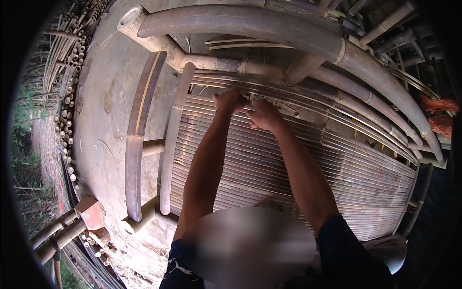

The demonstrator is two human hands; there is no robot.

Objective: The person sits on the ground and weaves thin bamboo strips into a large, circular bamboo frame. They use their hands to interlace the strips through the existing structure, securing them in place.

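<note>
Slats: thin split-bamboo strips (255, 164), side by side across the seat; both hands are at their far edge, toward the left end.
Slat feel: probably light, springy lengthwise, stiff across; faces look smooth, maybe a bit slippery; edges could splinter or cut.
Where to hold: best pinched flat along the long edges, near a supported spot; mid-span likely bows.
Gap: open space (291, 113) beside the right hand, between the slats and the far strips (216, 78); ground and scraps show through.
Left hand: hand (231, 102) over the gap's near side, fingers curled; can't tell if the grip is clenched on a strip.
Right hand: hand (265, 116) just beside the left, fingers bent down at the slat edge; grip contact hidden, can't tell.
End bar: wide bamboo piece (175, 139) across the slats' left ends; looks rigid.
Frame: thick poles, including the top rail (240, 21) and armrest (136, 154); likely heavy and stiff, sound to brace on.
Ground: bare floor (103, 120) around the seat.
Edges: cut bamboo pile (67, 115) far left; orange twine (438, 113) far right.
</note>
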